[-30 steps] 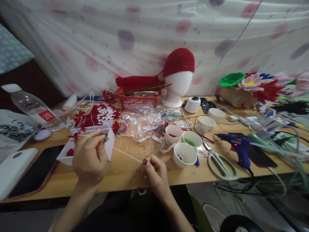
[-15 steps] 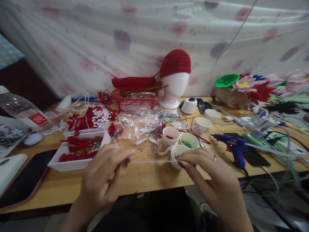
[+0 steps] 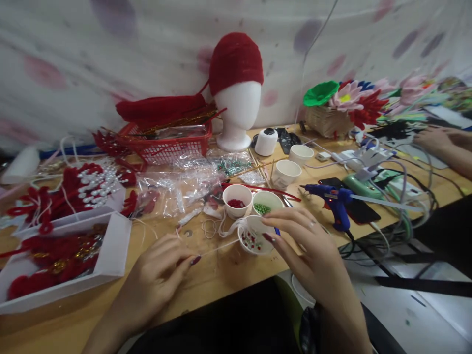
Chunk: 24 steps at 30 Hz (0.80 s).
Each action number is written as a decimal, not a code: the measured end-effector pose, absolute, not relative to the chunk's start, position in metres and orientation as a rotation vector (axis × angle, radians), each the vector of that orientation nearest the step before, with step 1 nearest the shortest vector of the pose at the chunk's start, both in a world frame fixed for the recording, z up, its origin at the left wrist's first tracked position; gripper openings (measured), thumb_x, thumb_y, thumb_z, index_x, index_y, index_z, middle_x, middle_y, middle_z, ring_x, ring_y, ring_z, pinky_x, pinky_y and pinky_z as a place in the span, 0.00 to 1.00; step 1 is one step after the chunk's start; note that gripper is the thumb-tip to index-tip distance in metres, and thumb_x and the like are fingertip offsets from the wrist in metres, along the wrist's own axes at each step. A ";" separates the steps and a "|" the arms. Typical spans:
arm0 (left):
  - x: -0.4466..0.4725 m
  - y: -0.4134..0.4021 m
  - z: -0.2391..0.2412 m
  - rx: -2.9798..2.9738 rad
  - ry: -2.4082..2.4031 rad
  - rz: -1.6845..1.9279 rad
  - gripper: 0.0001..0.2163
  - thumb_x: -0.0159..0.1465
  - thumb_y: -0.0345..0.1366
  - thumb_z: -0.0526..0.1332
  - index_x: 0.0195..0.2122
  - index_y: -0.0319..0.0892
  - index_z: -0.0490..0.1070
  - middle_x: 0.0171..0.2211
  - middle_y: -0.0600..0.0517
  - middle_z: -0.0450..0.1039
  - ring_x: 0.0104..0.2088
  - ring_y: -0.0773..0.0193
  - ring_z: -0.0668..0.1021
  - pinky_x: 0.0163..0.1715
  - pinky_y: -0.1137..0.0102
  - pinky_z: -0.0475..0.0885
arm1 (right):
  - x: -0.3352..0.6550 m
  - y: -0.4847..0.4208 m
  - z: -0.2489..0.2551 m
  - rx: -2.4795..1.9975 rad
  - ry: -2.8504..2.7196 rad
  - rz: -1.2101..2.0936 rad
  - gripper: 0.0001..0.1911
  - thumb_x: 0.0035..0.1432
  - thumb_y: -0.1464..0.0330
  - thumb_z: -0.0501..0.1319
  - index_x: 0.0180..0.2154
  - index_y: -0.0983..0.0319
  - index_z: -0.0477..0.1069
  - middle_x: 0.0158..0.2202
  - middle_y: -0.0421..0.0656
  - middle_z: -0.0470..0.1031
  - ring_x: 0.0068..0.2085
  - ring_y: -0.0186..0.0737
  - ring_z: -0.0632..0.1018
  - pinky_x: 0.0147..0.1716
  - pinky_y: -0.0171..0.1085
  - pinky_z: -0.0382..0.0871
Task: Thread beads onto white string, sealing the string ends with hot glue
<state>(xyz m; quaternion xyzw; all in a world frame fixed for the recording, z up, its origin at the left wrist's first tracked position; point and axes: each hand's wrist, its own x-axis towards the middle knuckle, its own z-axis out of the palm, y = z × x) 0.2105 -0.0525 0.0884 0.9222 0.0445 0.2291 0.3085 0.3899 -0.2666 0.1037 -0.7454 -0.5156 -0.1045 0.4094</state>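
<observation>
My left hand [image 3: 165, 273] is closed in a pinch on a thin white string [image 3: 219, 249], low over the table's front part. The string runs taut to the right, up to a white paper cup [image 3: 257, 250]. In that cup lie mixed red and pale beads, with more white string trailing over its rim. My right hand [image 3: 304, 250] hovers at the cup's right rim, thumb and fingers apart; nothing shows between them. Just behind stand a cup of red beads [image 3: 236, 202] and a cup of green beads [image 3: 262, 209].
White trays [image 3: 114, 246] of red decorations sit at the left. A foam head [image 3: 239, 108] in a red cap stands beside a red basket [image 3: 165, 150]. To the right lie a blue glue gun [image 3: 334, 199], a phone and cables. Another person's hands [image 3: 438, 140] show at far right.
My view has swung right and down. The stretched string now runs from my left hand to the cup, and my right thumb and fingers have parted. Another person's hands have come into view.
</observation>
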 end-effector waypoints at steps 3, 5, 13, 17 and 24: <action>0.211 -0.049 0.084 2.445 0.145 0.572 0.07 0.66 0.34 0.59 0.33 0.47 0.76 0.30 0.54 0.77 0.32 0.63 0.78 0.33 0.72 0.73 | 0.374 -0.276 0.085 -1.776 -0.998 -0.380 0.12 0.62 0.77 0.59 0.44 0.57 0.75 0.41 0.44 0.77 0.44 0.43 0.77 0.45 0.43 0.70; 0.212 -0.048 0.080 2.445 0.162 0.545 0.06 0.66 0.35 0.59 0.34 0.47 0.75 0.31 0.54 0.77 0.33 0.64 0.79 0.34 0.74 0.73 | 0.366 -0.278 0.070 -1.746 -0.911 -0.402 0.15 0.61 0.77 0.61 0.48 0.58 0.73 0.44 0.45 0.74 0.47 0.44 0.75 0.48 0.44 0.69; 0.222 -0.043 0.075 2.525 0.174 0.491 0.06 0.67 0.40 0.60 0.36 0.50 0.76 0.38 0.54 0.76 0.37 0.66 0.80 0.38 0.77 0.72 | 0.364 -0.260 0.037 -1.552 -0.824 -0.413 0.22 0.59 0.68 0.61 0.55 0.59 0.68 0.48 0.49 0.69 0.52 0.51 0.70 0.52 0.51 0.65; 0.228 -0.040 0.079 2.578 0.193 0.553 0.08 0.67 0.42 0.58 0.36 0.50 0.77 0.39 0.53 0.76 0.38 0.64 0.81 0.38 0.75 0.73 | 0.363 -0.251 0.034 -1.449 -0.699 -0.438 0.15 0.62 0.66 0.56 0.50 0.59 0.72 0.43 0.47 0.71 0.47 0.50 0.72 0.48 0.50 0.66; 0.229 -0.033 0.079 2.718 0.240 0.508 0.12 0.68 0.45 0.56 0.42 0.50 0.78 0.49 0.50 0.78 0.47 0.56 0.80 0.43 0.66 0.77 | 0.364 -0.243 0.031 -1.381 -0.543 -0.445 0.12 0.63 0.66 0.53 0.44 0.58 0.72 0.39 0.45 0.71 0.42 0.47 0.73 0.43 0.47 0.67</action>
